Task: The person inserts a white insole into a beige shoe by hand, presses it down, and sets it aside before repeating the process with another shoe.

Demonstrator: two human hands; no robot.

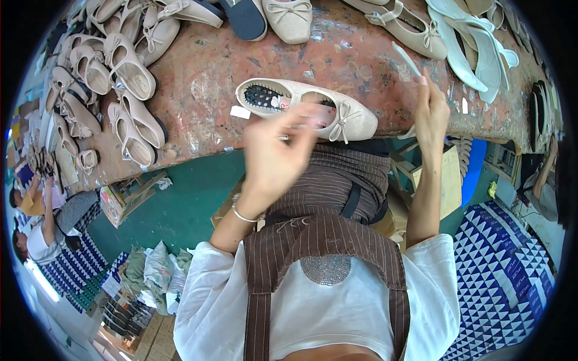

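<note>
A beige ballet flat [360,123] with a bow lies on its sole at the bench's near edge, toe to the right. Its inside shows a black dotted heel area and a pale patch with red marks. My left hand [278,147] is over the shoe's opening, blurred by motion. Its fingers are bent, and whether they touch the shoe or hold anything cannot be made out. Off to the right, my right hand [431,111] is raised, closed on a slim white stick [406,59] that points up and left.
Many beige shoes [129,72] crowd the left of the worn reddish bench [198,102]. More shoes [289,21] line its far side. White insole-shaped pieces [463,54] lie at far right. Boxes in blue-and-white patterned wrap [500,277] stand behind me at right. Other people sit at far left.
</note>
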